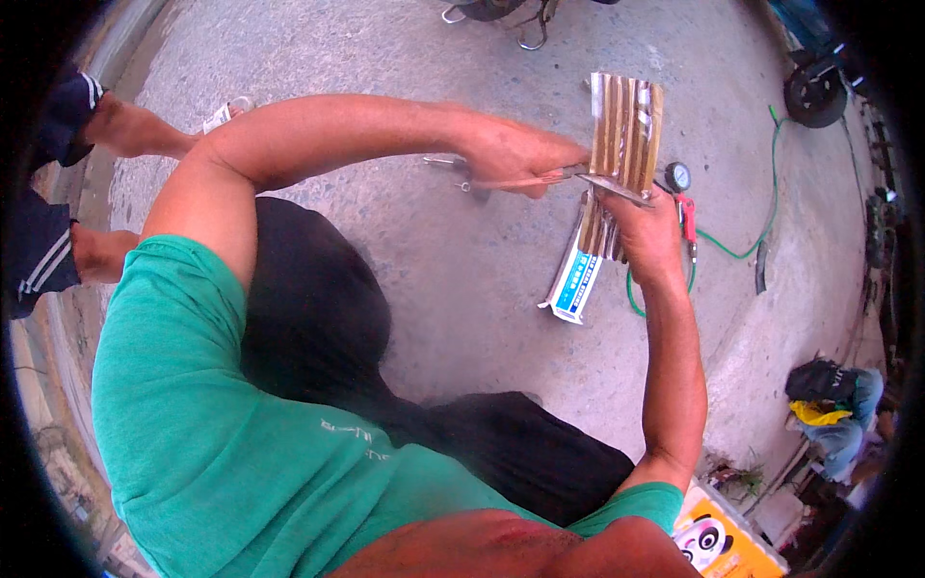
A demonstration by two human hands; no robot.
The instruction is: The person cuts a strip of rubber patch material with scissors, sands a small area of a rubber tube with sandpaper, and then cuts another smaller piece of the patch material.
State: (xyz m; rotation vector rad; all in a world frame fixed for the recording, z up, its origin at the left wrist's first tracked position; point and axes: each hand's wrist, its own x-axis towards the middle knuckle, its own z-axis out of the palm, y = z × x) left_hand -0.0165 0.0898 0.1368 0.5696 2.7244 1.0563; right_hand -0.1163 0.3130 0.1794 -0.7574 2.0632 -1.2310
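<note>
A sheet of brown tire-plug strips (624,130) in clear film is gripped at its lower end by my right hand (647,231). More strips (595,236) show below, beside the wrist, partly over a white and blue box (570,289). My left hand (515,159) is closed on a thin knife-like tool (617,187) whose metal blade crosses the sheet's lower part. Its exact kind is hard to make out, as the hand covers much of it and is slightly blurred.
A tire inflator gun with a round gauge (678,175) and green hose (747,252) lies right of my right hand. Metal tools (453,173) lie beneath my left arm. Another person's legs (116,125) are at the left. A wheel (814,94) stands far right.
</note>
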